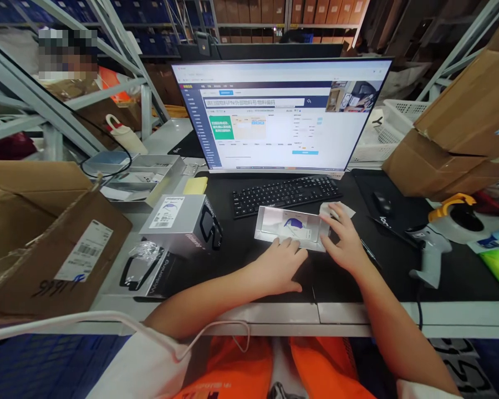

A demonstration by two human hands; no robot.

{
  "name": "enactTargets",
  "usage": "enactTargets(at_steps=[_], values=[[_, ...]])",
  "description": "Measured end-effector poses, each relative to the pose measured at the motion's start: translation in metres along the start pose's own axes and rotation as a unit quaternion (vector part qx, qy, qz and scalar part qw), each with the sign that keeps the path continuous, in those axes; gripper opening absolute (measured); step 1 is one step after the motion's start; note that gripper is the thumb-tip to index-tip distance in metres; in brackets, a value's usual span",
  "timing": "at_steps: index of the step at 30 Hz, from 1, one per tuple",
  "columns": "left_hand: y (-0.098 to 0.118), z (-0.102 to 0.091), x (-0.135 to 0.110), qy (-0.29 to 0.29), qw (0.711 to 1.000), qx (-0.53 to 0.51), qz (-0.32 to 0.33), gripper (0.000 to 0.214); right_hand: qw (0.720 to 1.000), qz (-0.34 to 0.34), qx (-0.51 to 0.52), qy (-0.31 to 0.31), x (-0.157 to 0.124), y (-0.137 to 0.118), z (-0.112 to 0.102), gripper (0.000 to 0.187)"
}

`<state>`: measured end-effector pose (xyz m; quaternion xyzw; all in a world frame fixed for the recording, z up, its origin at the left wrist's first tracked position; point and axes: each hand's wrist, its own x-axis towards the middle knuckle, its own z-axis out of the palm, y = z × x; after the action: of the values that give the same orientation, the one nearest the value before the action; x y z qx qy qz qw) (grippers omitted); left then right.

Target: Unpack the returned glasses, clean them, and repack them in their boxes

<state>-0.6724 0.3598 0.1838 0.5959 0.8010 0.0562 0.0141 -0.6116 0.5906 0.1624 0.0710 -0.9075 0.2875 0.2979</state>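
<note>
Here I am, watching down the head camera, and the slim box (pixel 290 228) is the centre of it all: lying on the black mat (pixel 241 238) near the middle of the desk (pixel 357 313), between the keyboard (pixel 285 194) and the desk's front edge. It's a shallow, pale rectangle, long sides running left to right, its right end dipping slightly towards that front edge. Silvery-white borders catch the light; the face inside looks clear and glossy, and at its middle sits a blue-purple shape, rounded and curved, over a white patch. Any print there is too small for me to read.

Now the hands! The left hand (pixel 280 269) has its fingertips along the box's near long side, fingers close together and extended, thumb well out from them. The right hand (pixel 345 238) is at the box's right end, fingers apart, thumb by the near corner, upper fingers over a white slip (pixel 348 210); whether it pinches anything, I can't tell.

Towards the desk's left edge, a grey printed box (pixel 172 224) shows a white label with a similar blue-purple shape. Over towards the right edge, a pale scanner (pixel 434 255) lies on the mat.
</note>
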Motion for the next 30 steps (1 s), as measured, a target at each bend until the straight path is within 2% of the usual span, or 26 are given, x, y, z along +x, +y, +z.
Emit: enactTargets(at_steps=[2, 3, 5, 6, 8, 9, 11, 13, 15, 18, 21, 24, 30], values=[[0.0, 0.002, 0.002, -0.006, 1.0, -0.012, -0.006, 0.066, 0.998, -0.033, -0.03, 0.036, 0.005, -0.017, 0.001, 0.036], [-0.001, 0.003, 0.002, -0.007, 1.0, -0.015, -0.006, 0.067, 0.998, -0.047, -0.03, 0.012, 0.01, -0.026, 0.003, 0.035], [-0.001, 0.003, 0.003, -0.009, 1.0, -0.016, -0.002, 0.074, 0.991, -0.058, -0.034, -0.113, 0.025, -0.044, 0.008, 0.037], [-0.001, 0.003, 0.003, -0.008, 1.0, -0.014, 0.002, 0.079, 0.978, -0.053, -0.049, -0.194, 0.035, -0.05, 0.013, 0.039], [0.0, 0.004, 0.002, -0.003, 1.0, -0.011, 0.008, 0.088, 0.934, -0.032, -0.124, -0.333, 0.058, -0.058, 0.025, 0.043], [0.0, 0.004, 0.002, 0.0, 1.0, -0.011, 0.007, 0.09, 0.908, -0.029, -0.178, -0.379, 0.068, -0.058, 0.033, 0.047], [0.001, 0.004, 0.0, 0.003, 1.0, -0.015, 0.002, 0.091, 0.862, -0.043, -0.273, -0.425, 0.084, -0.057, 0.047, 0.054], [0.002, 0.004, -0.001, 0.003, 1.0, -0.014, -0.002, 0.089, 0.833, -0.062, -0.334, -0.436, 0.092, -0.054, 0.058, 0.055], [0.003, 0.003, -0.001, 0.004, 1.0, -0.009, -0.002, 0.089, 0.819, -0.067, -0.361, -0.441, 0.094, -0.053, 0.063, 0.053], [0.005, 0.0, -0.002, -0.003, 1.0, -0.008, -0.004, 0.088, 0.799, -0.07, -0.392, -0.45, 0.09, -0.054, 0.062, 0.049], [0.005, -0.002, -0.001, -0.018, 1.0, -0.017, -0.009, 0.086, 0.783, -0.063, -0.415, -0.458, 0.086, -0.057, 0.057, 0.038], [0.005, -0.002, 0.0, -0.022, 0.999, -0.025, -0.009, 0.084, 0.775, -0.057, -0.432, -0.457, 0.082, -0.058, 0.051, 0.032], [0.004, 0.003, 0.002, -0.013, 0.999, -0.032, -0.008, 0.085, 0.772, -0.041, -0.456, -0.441, 0.068, -0.066, 0.038, 0.033]])
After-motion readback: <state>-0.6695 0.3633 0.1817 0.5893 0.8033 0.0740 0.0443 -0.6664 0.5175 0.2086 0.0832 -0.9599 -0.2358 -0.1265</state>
